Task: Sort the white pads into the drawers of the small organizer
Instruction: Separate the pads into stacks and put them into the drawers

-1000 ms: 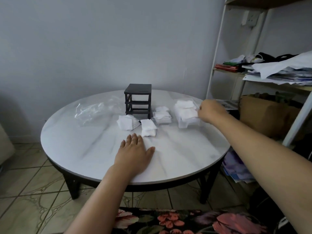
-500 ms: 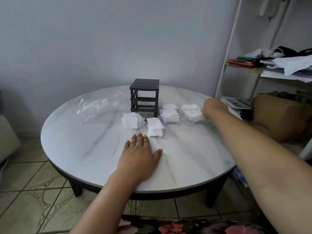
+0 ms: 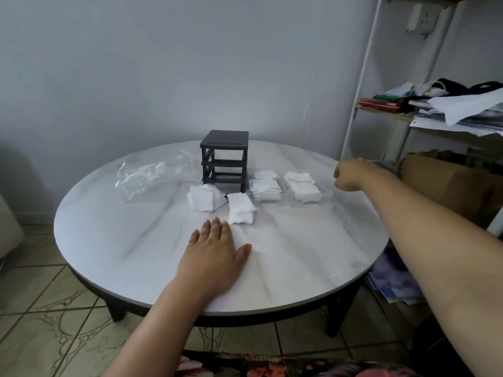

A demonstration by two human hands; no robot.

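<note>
The right grip (image 3: 347,176) hangs just over the tabletop (image 3: 130,240) at about 2 o'clock. Its fingers are curled into a loose fist with nothing seen in them. A second ago it clasped the right clear drawer (image 3: 306,192), which sat tilted. It has since set that drawer flat and let go, and now sits near the drawer's 3 o'clock side without touching it.

The left grip (image 3: 215,255) stays released, palm flat on the tabletop at 6 o'clock, fingertips just short of the nearer loose stack of white pads (image 3: 241,208).

The right drawer now stands close beside the left clear drawer (image 3: 265,189), and both are filled with pads. At their 9 o'clock stands the black organizer frame (image 3: 224,159), near 12 o'clock on the tabletop, with its slots showing no drawers. A second loose stack of pads (image 3: 206,198) lies at the frame's front foot, and a crumpled clear plastic bag (image 3: 147,177) lies off toward 10 o'clock.

In my judgement two drawers are loaded and parked, so part of the sorting is done. The two loose stacks have no drawer yet, and the filled drawers have not been slid into the frame. The freed right grip is placed to do either.
</note>
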